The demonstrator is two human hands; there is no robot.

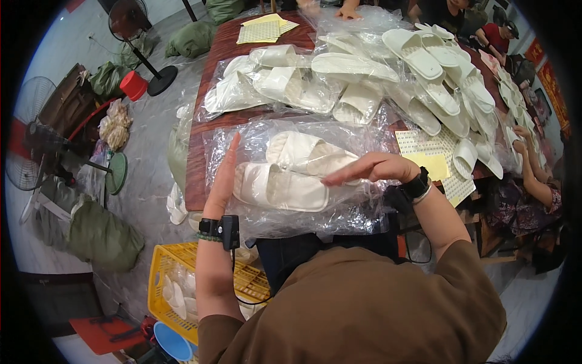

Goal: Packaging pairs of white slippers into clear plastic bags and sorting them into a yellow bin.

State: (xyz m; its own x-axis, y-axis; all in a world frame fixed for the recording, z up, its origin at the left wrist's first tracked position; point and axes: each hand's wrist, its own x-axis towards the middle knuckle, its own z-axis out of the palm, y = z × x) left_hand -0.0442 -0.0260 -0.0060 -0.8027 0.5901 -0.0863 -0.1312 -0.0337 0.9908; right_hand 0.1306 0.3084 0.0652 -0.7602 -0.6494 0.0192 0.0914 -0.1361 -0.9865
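Note:
A pair of white slippers (291, 176) lies in a clear plastic bag (260, 136) on the near end of the brown table (197, 176). My left hand (223, 179) stands edge-on, fingers straight and together, pressing against the bag's left side. My right hand (370, 168) lies flat on top of the bag at its right, fingers stretched toward the slippers. Neither hand grips anything. Both wrists wear black bands.
More bagged white slippers (285, 82) and loose white slippers (436, 67) cover the far table. Yellow sticker sheets (433, 161) lie to the right. A yellow crate (163, 267) sits at lower left, fans (130, 24) stand left, other people's hands (524, 151) work at right.

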